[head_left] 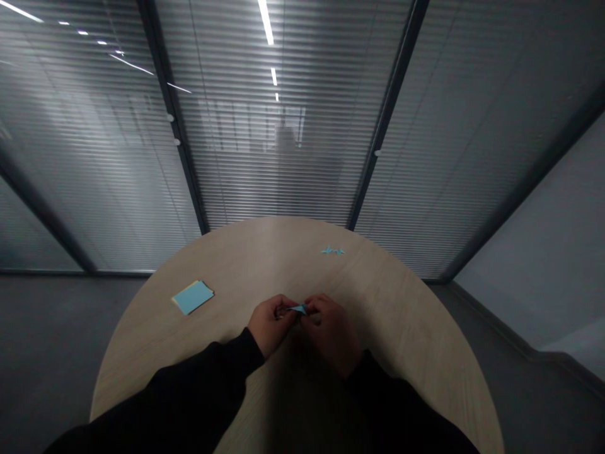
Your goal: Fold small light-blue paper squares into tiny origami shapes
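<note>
Between my two hands is a small piece of folded blue paper (299, 309), pinched from both sides above the table. My left hand (270, 325) grips its left end between thumb and fingers. From the other side my right hand (331, 331) holds the right end, its fingers curled and partly in shadow. The paper comes to a point on the left; the rest of its folds are hidden by my fingertips. Farther back on the table lie small folded blue paper figures (333, 251), which look like cranes.
A stack of blue paper sheets (193, 297), with a yellowish edge showing beneath, lies left of my hands. The round wooden table (250, 252) ends before a glass wall with blinds (278, 189). A pale wall (543, 265) stands at the right.
</note>
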`<state>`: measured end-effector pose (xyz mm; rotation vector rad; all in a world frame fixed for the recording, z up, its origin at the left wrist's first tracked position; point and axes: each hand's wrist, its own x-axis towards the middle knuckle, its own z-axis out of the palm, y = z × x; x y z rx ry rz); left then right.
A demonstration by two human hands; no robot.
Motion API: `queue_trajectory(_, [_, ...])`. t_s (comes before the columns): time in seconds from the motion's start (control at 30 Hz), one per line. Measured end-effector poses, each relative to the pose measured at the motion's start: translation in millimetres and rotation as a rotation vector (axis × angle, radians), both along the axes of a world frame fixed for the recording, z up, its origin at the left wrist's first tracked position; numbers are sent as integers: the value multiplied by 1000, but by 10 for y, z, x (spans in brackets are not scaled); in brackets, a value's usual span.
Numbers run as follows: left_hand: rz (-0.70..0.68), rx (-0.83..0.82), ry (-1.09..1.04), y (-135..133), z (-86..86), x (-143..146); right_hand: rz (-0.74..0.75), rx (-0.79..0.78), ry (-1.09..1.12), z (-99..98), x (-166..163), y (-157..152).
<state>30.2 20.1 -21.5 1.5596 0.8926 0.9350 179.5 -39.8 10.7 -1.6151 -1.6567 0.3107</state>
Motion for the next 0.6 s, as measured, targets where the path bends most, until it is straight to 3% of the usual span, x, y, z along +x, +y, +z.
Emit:
queue_trajectory(0.17, [29, 76, 101, 2, 18, -11, -72, -86, 23, -40, -28, -3])
queue_trajectory(0.4, [-20, -193, -180, 11, 38, 44, -2, -99, 165, -25, 114, 30])
queue_trajectory(0.6, [-31, -272, -281, 38, 25, 41, 178, -48, 248, -14, 129, 43])
